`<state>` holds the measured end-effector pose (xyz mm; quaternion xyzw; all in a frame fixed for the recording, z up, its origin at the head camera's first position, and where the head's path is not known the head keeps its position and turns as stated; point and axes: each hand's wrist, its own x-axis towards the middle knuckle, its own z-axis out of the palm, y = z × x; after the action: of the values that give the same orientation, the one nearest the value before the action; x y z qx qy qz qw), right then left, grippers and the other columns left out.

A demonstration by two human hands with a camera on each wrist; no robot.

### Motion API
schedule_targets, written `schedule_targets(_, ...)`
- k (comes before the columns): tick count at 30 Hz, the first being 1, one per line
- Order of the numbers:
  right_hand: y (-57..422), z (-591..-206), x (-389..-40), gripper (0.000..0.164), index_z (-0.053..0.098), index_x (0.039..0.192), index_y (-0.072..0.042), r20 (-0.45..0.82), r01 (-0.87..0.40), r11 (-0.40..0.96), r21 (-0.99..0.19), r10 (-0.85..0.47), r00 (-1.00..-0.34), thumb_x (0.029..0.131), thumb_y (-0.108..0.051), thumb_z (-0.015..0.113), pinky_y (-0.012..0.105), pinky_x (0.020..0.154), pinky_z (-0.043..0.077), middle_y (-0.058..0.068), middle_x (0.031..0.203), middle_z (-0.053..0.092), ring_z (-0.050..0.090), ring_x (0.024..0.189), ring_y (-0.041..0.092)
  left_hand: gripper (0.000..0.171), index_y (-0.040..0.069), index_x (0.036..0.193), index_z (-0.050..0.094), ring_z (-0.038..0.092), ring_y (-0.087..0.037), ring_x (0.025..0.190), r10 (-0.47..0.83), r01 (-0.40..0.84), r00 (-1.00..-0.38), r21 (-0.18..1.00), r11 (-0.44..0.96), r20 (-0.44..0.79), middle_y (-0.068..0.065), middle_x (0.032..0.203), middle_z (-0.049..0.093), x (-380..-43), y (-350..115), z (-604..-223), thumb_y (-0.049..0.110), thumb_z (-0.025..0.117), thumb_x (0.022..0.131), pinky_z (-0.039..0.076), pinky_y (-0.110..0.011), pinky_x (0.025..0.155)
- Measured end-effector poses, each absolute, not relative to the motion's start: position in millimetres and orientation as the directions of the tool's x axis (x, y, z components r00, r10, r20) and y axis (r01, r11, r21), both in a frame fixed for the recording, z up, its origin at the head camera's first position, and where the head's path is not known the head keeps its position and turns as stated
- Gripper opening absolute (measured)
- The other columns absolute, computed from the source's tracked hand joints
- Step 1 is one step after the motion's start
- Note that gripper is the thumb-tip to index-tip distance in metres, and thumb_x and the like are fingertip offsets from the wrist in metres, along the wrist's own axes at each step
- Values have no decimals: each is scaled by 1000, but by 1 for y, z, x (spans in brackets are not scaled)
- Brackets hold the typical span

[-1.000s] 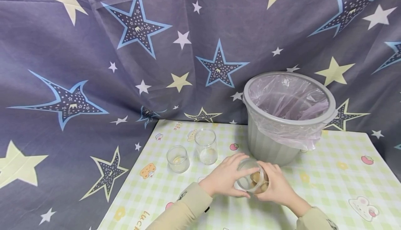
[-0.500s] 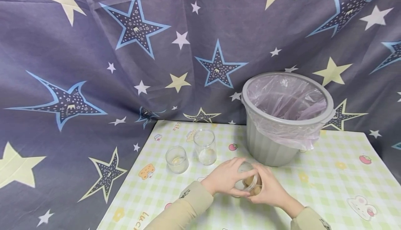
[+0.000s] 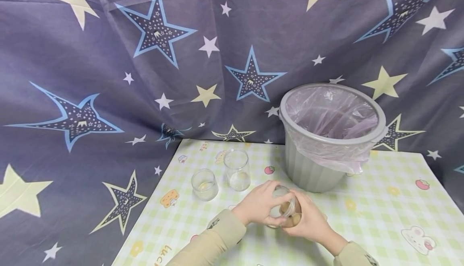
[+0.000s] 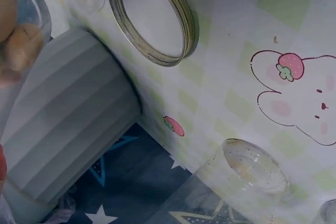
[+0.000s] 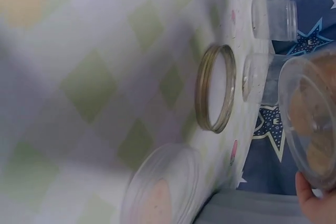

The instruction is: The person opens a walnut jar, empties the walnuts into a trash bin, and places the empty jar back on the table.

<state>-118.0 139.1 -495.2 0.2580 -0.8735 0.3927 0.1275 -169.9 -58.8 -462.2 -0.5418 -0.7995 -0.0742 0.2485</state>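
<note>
Both hands grip a clear round jar with several brown, roundish pieces inside, close over the table. The jar (image 3: 295,219) is tilted, and a ridged rim shows across its middle. My left hand (image 3: 256,204) curls round its left part, thumb low and fingers over the top. From the right, my right hand (image 3: 309,222) wraps the part with the brown pieces. The right wrist view shows the jar (image 5: 310,124) from its clear round end, with fingertips at its lower edge. Underneath, a gold-coloured ring (image 5: 202,90) lies on the cloth, mostly hidden by the hands in the head view.
Two clear glass jars, a short one (image 3: 205,185) and a taller one (image 3: 237,170), stand left of the hands. A grey bin (image 3: 308,169) with a pinkish plastic liner stands behind them. Near the ring is a clear round container (image 5: 163,187) with something peach-coloured. A checked cloth (image 3: 380,217) covers the table.
The hands and jar have shifted a little to the left, the right hand most. The jar has turned slightly between them. The glasses and bin stay in place.
</note>
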Motion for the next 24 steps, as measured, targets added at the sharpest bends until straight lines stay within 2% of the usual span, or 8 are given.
schedule_targets(4,136,-493,-118,93,45,127,8,460,-553,601,-577,-321,-828,51,-22,90,51,80,54,19,119,58,55,103,29,67,21,131,46,59,-21,102,813,892,-311,-145,429,493,-14,114,53,-169,-59,-461,54,68,76,53,-26,85)
schedule_targets(7,132,-493,-119,94,47,126,4,499,-551,659,-511,-295,-815,48,-26,91,41,76,55,13,111,61,53,96,21,63,18,130,47,60,-21,95,776,872,-368,-99,479,512,-14,109,54,-166,-58,-461,49,67,79,54,-26,80)
schedule_targets(11,128,-491,-123,100,46,127,-1,540,-527,739,-420,-263,-800,44,-32,92,26,67,47,6,98,58,44,86,13,56,16,133,49,60,-20,88,681,790,-550,37,612,483,-14,106,55,-161,-54,-460,44,60,86,55,-29,71)
schedule_targets(14,127,-488,-125,102,45,127,0,527,-501,769,-397,-256,-810,44,-33,93,23,65,44,4,94,55,40,83,12,56,18,139,45,62,-21,92,633,712,-680,127,690,370,-15,112,56,-159,-51,-451,48,52,91,55,-31,75)
schedule_targets(16,129,-486,-125,101,45,127,1,509,-494,773,-399,-262,-820,44,-33,93,22,63,42,3,93,54,39,83,12,59,20,143,40,61,-24,100,633,682,-729,201,703,262,-16,120,54,-158,-53,-443,51,47,94,55,-34,80)
schedule_targets(18,131,-485,-125,100,46,126,1,496,-493,772,-401,-270,-826,44,-32,93,22,62,42,3,94,55,41,83,12,62,24,146,34,55,-28,114,662,680,-731,266,684,167,-17,132,48,-158,-57,-435,54,46,94,52,-40,89)
schedule_targets(20,134,-485,-124,100,47,126,0,492,-501,768,-398,-282,-824,43,-31,93,21,61,41,2,95,55,41,84,12,66,29,149,29,44,-31,128,702,687,-706,336,644,97,-15,145,35,-159,-62,-429,55,50,92,49,-46,95)
schedule_targets(24,138,-486,-124,101,49,125,-3,510,-537,760,-366,-319,-799,39,-31,94,21,61,43,2,97,57,43,84,10,77,32,147,31,28,-28,140,806,775,-582,374,509,109,-7,155,23,-162,-70,-426,49,68,82,45,-45,100)
